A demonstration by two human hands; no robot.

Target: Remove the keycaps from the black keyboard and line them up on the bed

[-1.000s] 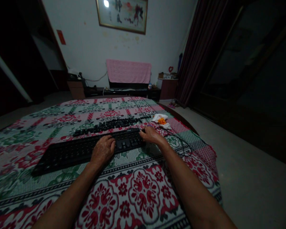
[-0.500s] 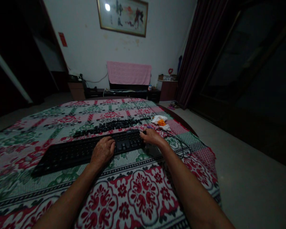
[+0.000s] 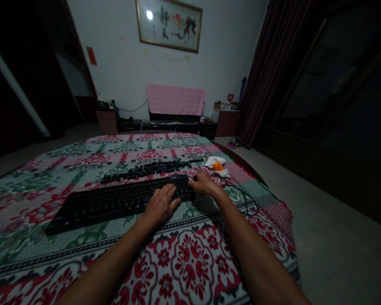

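Note:
A long black keyboard lies slightly askew across the patterned cloth. My left hand rests on its right part, fingers stretched out and thumb apart, holding nothing. At the keyboard's right end, my right hand is closed in a pinch. A small dark thing shows at its fingertips, too dim to name. Behind the keyboard, several loose black keycaps lie in a long, uneven band. A crumpled white and orange cloth sits just beyond my right hand.
A black cable loops to the right of my right wrist. The patterned tablecloth covers the round table, whose dark edge shows at right. Against the far wall stand low cabinets and a screen under a pink towel.
My left hand has slid right along the keyboard, toward my right hand. My right hand keeps its pinch at the keyboard's right end. The whole view has shifted slightly.

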